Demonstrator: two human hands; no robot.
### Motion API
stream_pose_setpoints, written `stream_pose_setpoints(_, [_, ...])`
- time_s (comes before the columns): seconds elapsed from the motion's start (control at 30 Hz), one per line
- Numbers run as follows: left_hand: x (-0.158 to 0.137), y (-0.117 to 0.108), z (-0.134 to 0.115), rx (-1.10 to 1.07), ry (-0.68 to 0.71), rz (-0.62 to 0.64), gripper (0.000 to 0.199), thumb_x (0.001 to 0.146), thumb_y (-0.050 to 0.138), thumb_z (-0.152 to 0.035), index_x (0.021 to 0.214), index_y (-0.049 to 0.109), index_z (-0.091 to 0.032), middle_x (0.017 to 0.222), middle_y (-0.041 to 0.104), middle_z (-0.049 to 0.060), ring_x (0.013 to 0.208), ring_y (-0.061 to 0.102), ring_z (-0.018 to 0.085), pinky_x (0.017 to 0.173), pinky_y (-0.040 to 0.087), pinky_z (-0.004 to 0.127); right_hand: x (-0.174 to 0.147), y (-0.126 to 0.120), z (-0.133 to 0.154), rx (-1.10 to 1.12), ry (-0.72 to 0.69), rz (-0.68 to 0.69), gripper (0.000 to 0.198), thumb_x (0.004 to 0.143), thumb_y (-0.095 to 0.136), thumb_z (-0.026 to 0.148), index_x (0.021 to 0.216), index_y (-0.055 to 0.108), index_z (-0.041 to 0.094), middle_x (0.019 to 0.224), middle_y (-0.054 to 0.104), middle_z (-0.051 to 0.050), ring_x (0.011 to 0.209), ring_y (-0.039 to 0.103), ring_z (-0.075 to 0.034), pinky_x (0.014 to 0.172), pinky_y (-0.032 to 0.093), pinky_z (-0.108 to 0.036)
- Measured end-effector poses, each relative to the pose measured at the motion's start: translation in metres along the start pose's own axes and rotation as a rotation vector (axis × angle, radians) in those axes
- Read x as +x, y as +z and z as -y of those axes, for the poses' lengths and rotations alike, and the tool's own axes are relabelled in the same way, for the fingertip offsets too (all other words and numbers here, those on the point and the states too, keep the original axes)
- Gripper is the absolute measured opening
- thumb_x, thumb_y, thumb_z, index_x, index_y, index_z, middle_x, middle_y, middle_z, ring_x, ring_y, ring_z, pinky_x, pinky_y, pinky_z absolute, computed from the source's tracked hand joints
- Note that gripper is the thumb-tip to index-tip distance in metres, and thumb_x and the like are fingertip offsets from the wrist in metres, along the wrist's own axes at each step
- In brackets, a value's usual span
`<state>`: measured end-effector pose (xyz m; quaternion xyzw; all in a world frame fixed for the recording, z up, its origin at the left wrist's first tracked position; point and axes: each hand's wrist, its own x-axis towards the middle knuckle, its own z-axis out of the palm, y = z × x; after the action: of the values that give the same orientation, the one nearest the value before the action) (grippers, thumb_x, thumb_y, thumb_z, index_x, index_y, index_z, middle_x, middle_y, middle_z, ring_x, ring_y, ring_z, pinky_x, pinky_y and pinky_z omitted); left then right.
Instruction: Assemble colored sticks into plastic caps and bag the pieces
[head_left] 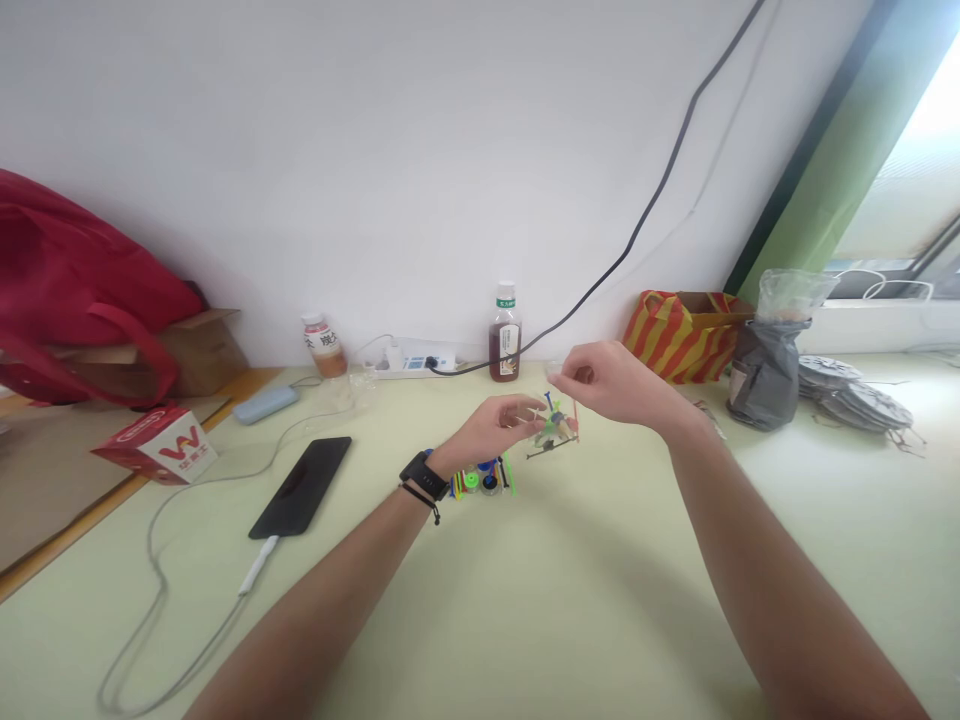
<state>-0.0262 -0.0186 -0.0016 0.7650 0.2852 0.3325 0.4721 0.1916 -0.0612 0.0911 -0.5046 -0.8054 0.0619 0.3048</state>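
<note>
My left hand (491, 430), with a black watch on the wrist, has its fingers closed on the near left side of a small plastic construction toy (556, 430). The toy has green, blue and red parts and a dark rod along its bottom. Just above it, my right hand (611, 385) is pinched; what its fingertips hold is too small to make out. A thin red piece stands right below those fingertips. Under my left wrist lie several colourful plastic parts (471, 482), partly covered by the hand: sticks and round pieces in blue, yellow, green and black.
Behind my hands stands a dark drink bottle (505, 340) beside a power strip (415, 358). A phone (301, 487) on a charging cable, a red box (161, 445) and another bottle (325, 345) are at left. A striped bag (679, 340) and a grey bag (766, 375) are at right.
</note>
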Motion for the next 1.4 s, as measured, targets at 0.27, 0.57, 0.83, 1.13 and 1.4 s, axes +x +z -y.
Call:
stream_pose_setpoints(0.27, [0.001,0.003,-0.008,-0.039,0.107,-0.156,0.050,0.101,0.052,-0.057,0.131,0.072,-0.022,0.133,0.072,0.007,0.125,0.066,0.029,0.105,0.052,0.041,-0.002,-0.007,0.001,0.005,-0.013,-0.039,0.046,0.098,0.055,0.053,0.068,0.066,0.020,0.077,0.067,-0.005,0.068,0.059,-0.018,0.062,0.046,-0.031])
stream_pose_setpoints(0.57, [0.001,-0.010,-0.023,-0.171,0.113,-0.266,0.050,0.100,0.056,-0.056,0.132,0.072,-0.021,0.139,0.068,0.011,0.131,0.062,0.032,0.111,0.047,0.047,0.001,-0.010,-0.020,0.142,-0.153,0.075,0.017,0.094,0.063,0.036,0.091,0.075,0.025,0.101,0.075,-0.005,0.093,0.069,-0.022,0.083,0.055,-0.035])
stream_pose_setpoints(0.83, [0.002,-0.019,-0.022,-0.175,0.071,-0.283,0.049,0.100,0.055,-0.056,0.130,0.072,-0.022,0.133,0.072,0.013,0.130,0.063,0.032,0.106,0.049,0.045,0.002,-0.003,-0.004,0.221,-0.147,0.118,0.012,0.090,0.065,0.030,0.088,0.074,0.024,0.092,0.078,-0.003,0.091,0.071,-0.024,0.083,0.055,-0.036])
stream_pose_setpoints(1.13, [0.002,-0.016,-0.024,-0.208,0.131,-0.323,0.050,0.101,0.052,-0.058,0.126,0.074,-0.020,0.127,0.074,0.013,0.123,0.067,0.030,0.103,0.053,0.043,0.002,0.000,0.001,0.189,-0.183,-0.016,0.012,0.092,0.063,0.032,0.087,0.069,0.023,0.092,0.075,-0.004,0.091,0.068,-0.022,0.084,0.054,-0.037])
stream_pose_setpoints(1.4, [0.004,-0.015,-0.020,-0.292,0.085,-0.330,0.051,0.098,0.057,-0.060,0.122,0.074,-0.019,0.126,0.075,0.013,0.120,0.069,0.030,0.100,0.055,0.042,0.005,0.003,-0.003,0.369,-0.154,-0.006,0.016,0.093,0.066,0.039,0.097,0.069,0.024,0.098,0.074,-0.005,0.094,0.069,-0.022,0.092,0.056,-0.040])
